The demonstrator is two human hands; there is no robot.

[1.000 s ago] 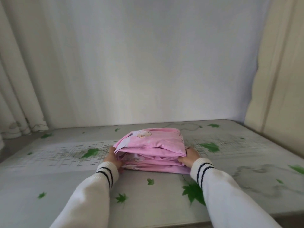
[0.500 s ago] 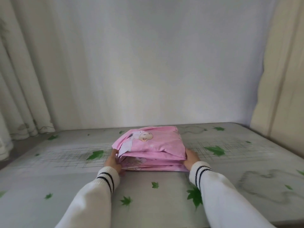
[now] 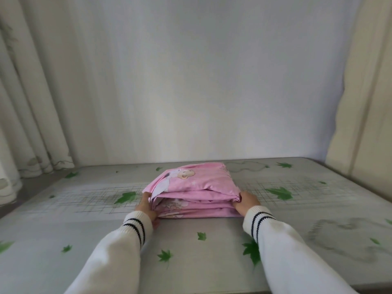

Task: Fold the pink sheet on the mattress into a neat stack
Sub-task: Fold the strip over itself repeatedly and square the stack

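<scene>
A person squares up the pink sheet (image 3: 194, 190), already folded into a thick bundle, on the leaf-printed mattress (image 3: 89, 211). The folding looks all but finished; what remains appears to be tidying the edges, since the near-left corner gapes and the layers sit unevenly. The next move likely calls for pressing that loose flap down and aligning the sides before letting go. The left hand (image 3: 147, 205) cups the bundle's left end, fingers curled partly closed against the layers. The right hand (image 3: 246, 201) braces the opposite end, fingers bent around the corner and touching the cloth. The stack lies directly between the two hands, resting flat on the mattress.
</scene>
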